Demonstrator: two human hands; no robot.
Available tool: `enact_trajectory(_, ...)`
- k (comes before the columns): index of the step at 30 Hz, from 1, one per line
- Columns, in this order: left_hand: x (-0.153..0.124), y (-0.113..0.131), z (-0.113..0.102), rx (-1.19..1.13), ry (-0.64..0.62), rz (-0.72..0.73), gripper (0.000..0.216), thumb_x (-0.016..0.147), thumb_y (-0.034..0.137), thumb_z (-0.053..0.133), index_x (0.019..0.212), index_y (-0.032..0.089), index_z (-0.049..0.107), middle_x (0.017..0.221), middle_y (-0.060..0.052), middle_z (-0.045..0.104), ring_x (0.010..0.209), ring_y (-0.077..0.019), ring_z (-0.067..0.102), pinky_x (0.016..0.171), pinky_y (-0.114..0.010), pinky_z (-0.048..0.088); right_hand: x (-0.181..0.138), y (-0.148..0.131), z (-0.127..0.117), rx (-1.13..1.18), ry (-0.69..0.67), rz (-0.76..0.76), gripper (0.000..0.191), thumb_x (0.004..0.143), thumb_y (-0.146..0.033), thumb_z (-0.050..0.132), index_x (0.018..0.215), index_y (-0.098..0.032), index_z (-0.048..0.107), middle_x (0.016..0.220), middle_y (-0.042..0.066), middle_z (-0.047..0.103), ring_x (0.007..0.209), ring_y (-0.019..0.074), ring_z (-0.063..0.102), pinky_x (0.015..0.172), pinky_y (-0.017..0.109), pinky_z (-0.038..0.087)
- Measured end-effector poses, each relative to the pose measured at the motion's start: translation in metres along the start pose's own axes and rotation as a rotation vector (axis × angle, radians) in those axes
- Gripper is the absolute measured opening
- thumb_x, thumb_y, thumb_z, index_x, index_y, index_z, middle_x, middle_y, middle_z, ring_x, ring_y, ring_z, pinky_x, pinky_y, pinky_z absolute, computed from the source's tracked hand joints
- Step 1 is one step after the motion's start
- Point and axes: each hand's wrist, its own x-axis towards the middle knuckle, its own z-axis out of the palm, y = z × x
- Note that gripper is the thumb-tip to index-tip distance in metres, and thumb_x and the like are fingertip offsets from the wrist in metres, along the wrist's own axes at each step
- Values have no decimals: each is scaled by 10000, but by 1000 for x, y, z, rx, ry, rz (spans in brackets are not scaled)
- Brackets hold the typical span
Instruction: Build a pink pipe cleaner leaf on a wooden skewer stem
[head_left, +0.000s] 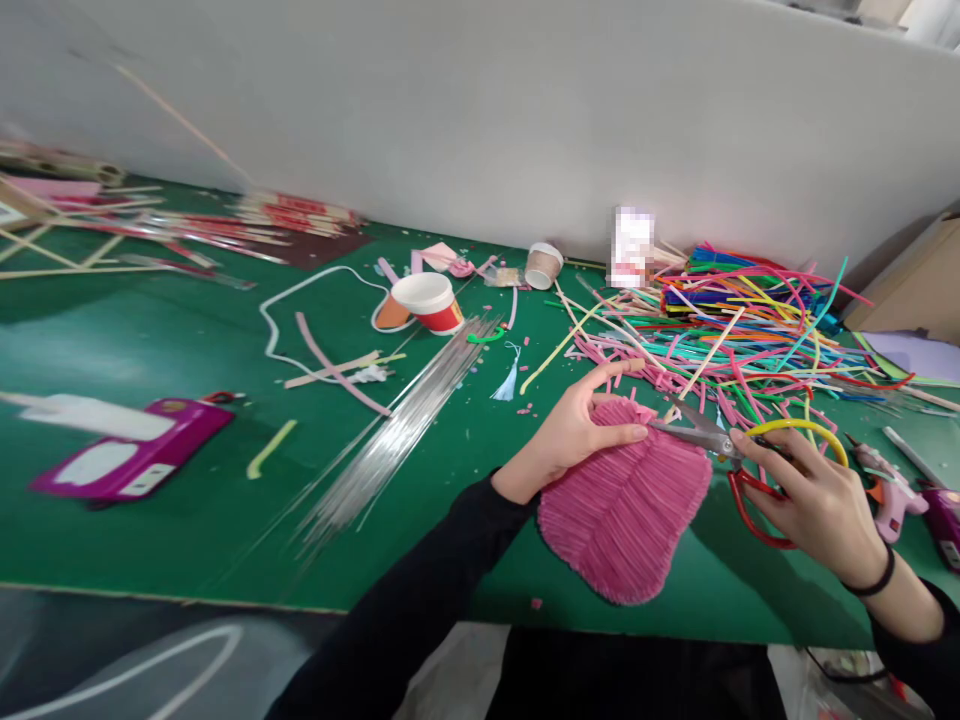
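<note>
A pink leaf-shaped piece made of rows of pipe cleaners lies on the green table in front of me. My left hand pinches its upper edge between thumb and fingers. My right hand grips scissors with yellow and red handles. The scissor blades point left and meet the top edge of the pink piece, close to my left fingertips.
A tangled heap of coloured pipe cleaners lies behind the hands. A pink glue gun rests at the right. A bundle of silver wires, two paper cups, a magenta box and paper strips lie to the left. A grey wall stands behind.
</note>
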Motion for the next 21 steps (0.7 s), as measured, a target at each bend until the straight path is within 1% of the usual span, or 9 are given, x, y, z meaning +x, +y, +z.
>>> enact_trajectory(3, 0, -1, 0, -12, 9, 8, 717, 697, 305, 833, 1339, 252, 518, 1447, -123, 529, 991, -263, 702, 877, -411, 555, 0, -1, -1, -10, -7, 4, 336, 926, -244, 580, 1256, -270, 640, 1036, 52, 677, 800, 148, 673, 587, 244, 465)
enact_trajectory(5, 1, -1, 0, -12, 3, 10, 705, 698, 305, 831, 1332, 234, 529, 1420, -132, 552, 1006, -267, 694, 884, -404, 547, 1, -3, 0, -2, 0, 4, 336, 925, -240, 580, 1255, -263, 638, 1032, 54, 675, 791, 145, 673, 582, 242, 467)
enact_trajectory(9, 2, -1, 0, 17, -17, 7, 658, 700, 306, 829, 1296, 209, 567, 1262, -114, 661, 996, -258, 683, 904, -411, 527, 3, -9, 5, 51, 16, 44, 332, 915, -246, 592, 1245, -254, 634, 1026, 55, 677, 820, 153, 680, 572, 232, 481)
enact_trajectory(13, 2, -1, 0, 24, -48, -29, 571, 716, 329, 820, 1230, 197, 610, 1018, -66, 729, 865, -226, 689, 848, -395, 532, 4, -14, 11, 40, 23, 68, 324, 918, -248, 597, 1240, -252, 636, 1027, 58, 686, 824, 161, 684, 550, 235, 471)
enact_trajectory(15, 2, 0, 0, 15, -53, -40, 558, 721, 326, 819, 1224, 197, 613, 1003, -58, 727, 846, -215, 686, 835, -380, 530, 6, -14, 12, 20, 33, 39, 328, 923, -245, 597, 1249, -240, 630, 1029, 65, 685, 828, 161, 684, 572, 238, 475)
enact_trajectory(18, 1, 0, 1, -45, -32, -42, 620, 700, 291, 833, 1260, 194, 585, 1078, -73, 714, 907, -224, 685, 854, -367, 522, 9, -14, 11, -25, 31, -32, 365, 940, -232, 579, 1305, -216, 589, 1049, 76, 686, 831, 154, 683, 613, 239, 479)
enact_trajectory(19, 2, 0, 0, -71, -31, -47, 642, 694, 283, 835, 1273, 191, 573, 1064, -74, 716, 914, -227, 685, 857, -367, 521, 10, -13, 10, -47, 30, -55, 393, 945, -219, 570, 1338, -214, 563, 1048, 76, 690, 823, 151, 682, 613, 239, 473)
enact_trajectory(21, 2, -1, 0, -111, -43, -68, 651, 696, 276, 833, 1282, 186, 564, 975, -59, 725, 888, -225, 687, 848, -367, 522, 11, -12, 9, -95, 34, -95, 480, 949, -199, 558, 1423, -225, 485, 1024, 68, 701, 806, 149, 682, 610, 241, 460)
